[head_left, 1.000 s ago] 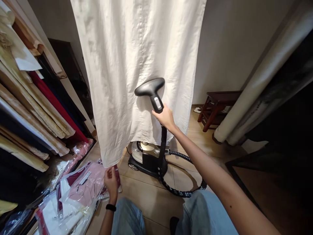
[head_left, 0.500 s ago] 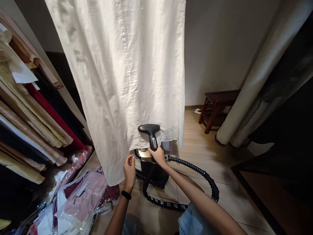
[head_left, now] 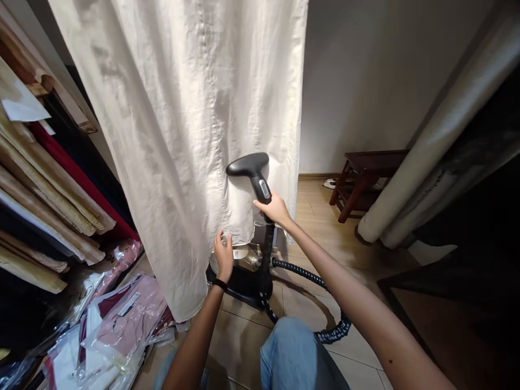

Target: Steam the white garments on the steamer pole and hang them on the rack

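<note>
Left hand [head_left: 223, 257] is up at the bottom edge of the hanging cream cloth [head_left: 170, 146], fingers slightly parted; can't tell if they're pinching it, maybe just steadying. Right hand [head_left: 276, 210] wraps the black steamer [head_left: 248, 164] handle, head up against the fabric, probably for full-width contact. Slack hose [head_left: 306, 272] likely allows reach. Dark red stool [head_left: 368, 160] sits way back, out of the way.

Black steamer head [head_left: 248, 164], cream cloth [head_left: 179, 130]
</note>
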A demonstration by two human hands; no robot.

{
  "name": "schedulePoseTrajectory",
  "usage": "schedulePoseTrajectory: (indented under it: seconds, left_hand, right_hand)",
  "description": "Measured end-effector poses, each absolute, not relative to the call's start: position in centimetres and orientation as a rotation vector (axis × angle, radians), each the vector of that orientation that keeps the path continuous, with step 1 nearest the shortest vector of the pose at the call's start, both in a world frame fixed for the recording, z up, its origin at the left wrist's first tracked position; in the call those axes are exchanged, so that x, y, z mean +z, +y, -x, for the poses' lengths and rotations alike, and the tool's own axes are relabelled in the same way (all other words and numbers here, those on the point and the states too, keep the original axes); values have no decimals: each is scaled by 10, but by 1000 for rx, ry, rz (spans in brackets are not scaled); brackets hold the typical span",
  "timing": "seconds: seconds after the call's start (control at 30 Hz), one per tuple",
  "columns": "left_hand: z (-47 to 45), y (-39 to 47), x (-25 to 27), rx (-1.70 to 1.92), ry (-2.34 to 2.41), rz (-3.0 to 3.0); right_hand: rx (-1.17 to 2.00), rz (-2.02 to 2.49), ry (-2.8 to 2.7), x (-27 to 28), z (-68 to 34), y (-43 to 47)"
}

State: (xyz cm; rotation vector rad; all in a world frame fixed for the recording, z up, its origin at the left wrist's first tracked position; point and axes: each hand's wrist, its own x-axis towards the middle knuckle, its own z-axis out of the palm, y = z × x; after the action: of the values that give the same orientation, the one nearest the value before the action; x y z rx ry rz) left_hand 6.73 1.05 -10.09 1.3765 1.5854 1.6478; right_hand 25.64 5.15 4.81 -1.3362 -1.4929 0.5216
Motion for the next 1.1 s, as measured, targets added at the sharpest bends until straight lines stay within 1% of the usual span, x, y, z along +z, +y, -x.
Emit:
schedulePoseTrajectory:
  seconds: [0.17,0.3,0.37,0.43,0.67,0.77,0.87,0.97,1.1]
  left_hand:
    - [-76,43,-101,1654,1692,-1450]
    - [-67,56,-104,1608,1779,-1491]
    - [-61,61,-106,1605,1783,-1507]
    - [-58,66,-108,1600,1755,-1537]
    - [-59,80,-107,1620,1583,-1526]
    - [-55,76,-106,1629,1578,-1495]
    - [-45,62,-109,1651,1582,-1450]
    - [-28,44,-111,1669,1551,-1430]
    - [2,23,-110,1684,1548,-1425]
  right_hand:
    - [645,1419,-1478,-28,-256,31]
    - [736,1440,-1449,-63,-250,15]
    - [764,1439,-1420,-65,-249,12]
    - [743,1432,-1386,-56,-250,13]
    - [480,1347,-1382,19,-269,29]
    - [446,1326,-1382,32,-273,30]
    - [411,1340,-1400,24,-267,29]
    - [388,1339,-1420,5,-250,31]
    - [518,1342,-1431,-32,-210,31]
